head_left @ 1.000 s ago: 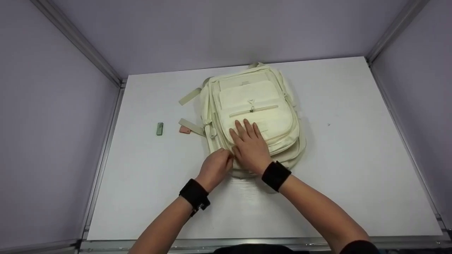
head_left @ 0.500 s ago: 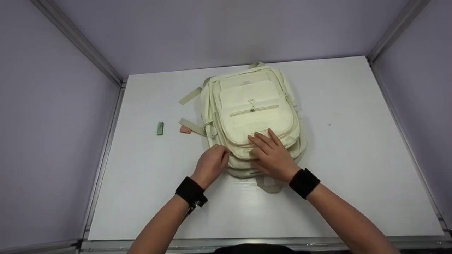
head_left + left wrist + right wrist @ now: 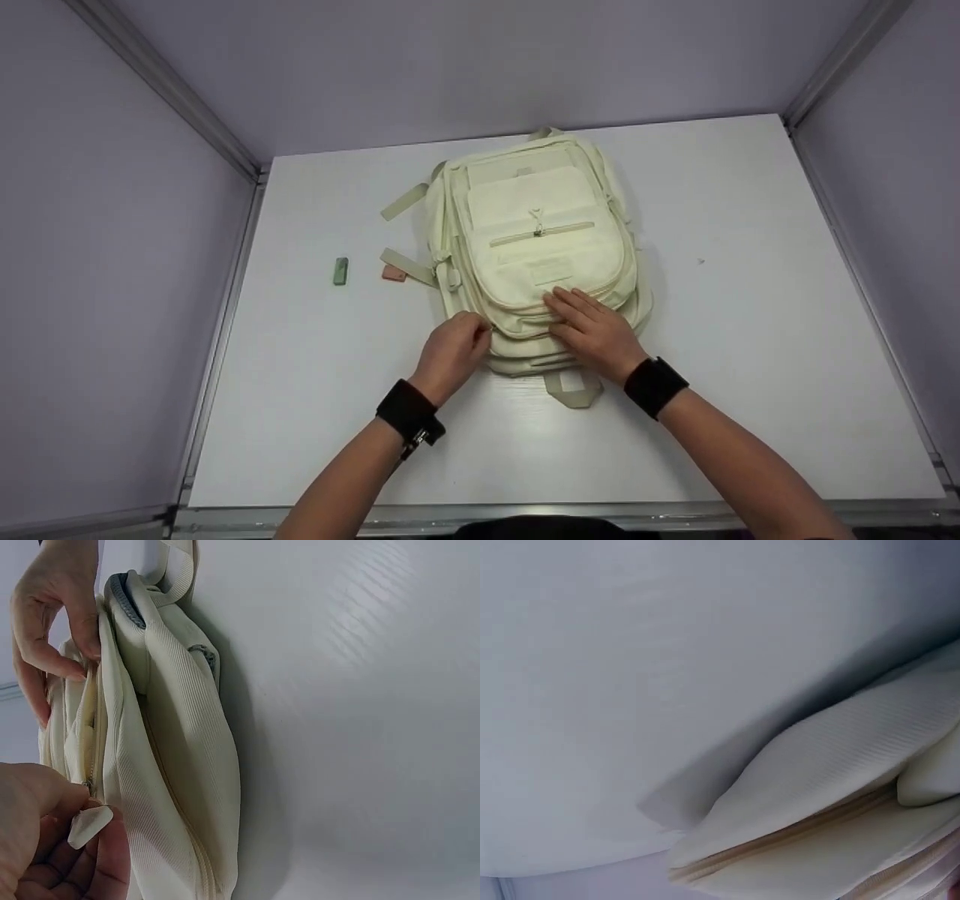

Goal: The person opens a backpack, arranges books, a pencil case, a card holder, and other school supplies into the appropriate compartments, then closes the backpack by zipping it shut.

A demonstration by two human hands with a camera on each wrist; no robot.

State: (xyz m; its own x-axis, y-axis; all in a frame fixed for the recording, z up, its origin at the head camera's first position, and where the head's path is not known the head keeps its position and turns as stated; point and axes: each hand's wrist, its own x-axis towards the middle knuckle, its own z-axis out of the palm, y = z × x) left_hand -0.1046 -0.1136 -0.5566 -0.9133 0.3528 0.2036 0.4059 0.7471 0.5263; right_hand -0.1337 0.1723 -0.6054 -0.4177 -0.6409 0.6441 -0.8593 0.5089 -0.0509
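A cream backpack (image 3: pixel 536 196) lies front side up on the white table. At its lower left corner my left hand (image 3: pixel 448 354) pinches a zipper pull (image 3: pixel 91 828), whose pale tab shows between thumb and fingers in the left wrist view. The zipper (image 3: pixel 92 739) runs from there along the bag's bottom toward my right hand (image 3: pixel 598 336). That hand grips the lower front, thumb and index finger on the fabric beside the zipper, the other fingers stretched over the pocket. In the right wrist view the bag's folds (image 3: pixel 840 757) hide nearly all of it.
A small green oblong piece (image 3: pixel 340 271) lies left of the backpack. Nearer the bag, a pinkish-orange piece (image 3: pixel 394 274) sits partly under a loose strap (image 3: pixel 409 268). A strap loop (image 3: pixel 576 396) sticks out below the bag. Grey panels (image 3: pixel 135 300) enclose the table.
My right hand has slid from lying flat on the front pocket to the right and down to the lower edge. My left hand stays at the lower left corner.
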